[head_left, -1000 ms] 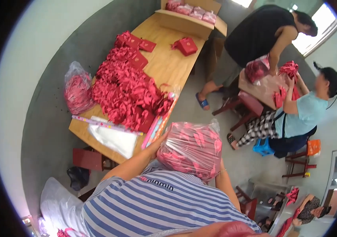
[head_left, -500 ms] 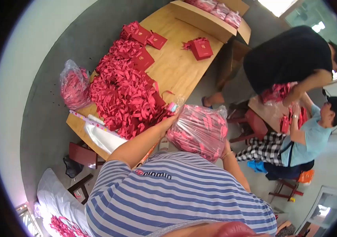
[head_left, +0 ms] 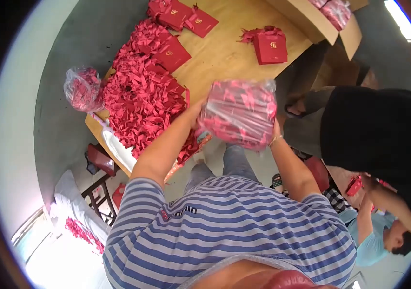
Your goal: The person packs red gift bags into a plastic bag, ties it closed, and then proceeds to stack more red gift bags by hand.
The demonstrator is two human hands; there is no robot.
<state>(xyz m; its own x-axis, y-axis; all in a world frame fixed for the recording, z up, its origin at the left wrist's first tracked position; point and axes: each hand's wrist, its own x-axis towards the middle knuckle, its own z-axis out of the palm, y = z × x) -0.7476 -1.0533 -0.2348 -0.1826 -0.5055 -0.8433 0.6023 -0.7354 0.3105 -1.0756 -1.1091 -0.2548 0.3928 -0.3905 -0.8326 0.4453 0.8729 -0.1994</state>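
Note:
Between my two hands is a clear plastic bag (head_left: 238,114) packed with red ribboned gift bags, held up off the table in front of my body. My left hand (head_left: 198,114) grips its left side, with the fingers partly hidden by the plastic. At its lower right side, my right hand (head_left: 276,131) presses in, a bracelet on the wrist. Left of my left forearm lies a long heap of red gift bags with ribbons (head_left: 140,96). Flat red gift bags (head_left: 171,54) show along the heap's right edge.
The wooden table (head_left: 225,43) bears a separate stack of red gift bags (head_left: 271,47). An open cardboard box (head_left: 306,21) with wrapped bundles stands beyond. Another filled plastic bag (head_left: 83,89) sits at left. A person in black (head_left: 379,144) bends close at right, beside a seated person in light blue (head_left: 367,231).
The filled plastic bag has risen a little, still between both my hands. My view has turned and moved nearer the table. The person in black now appears closer on the right.

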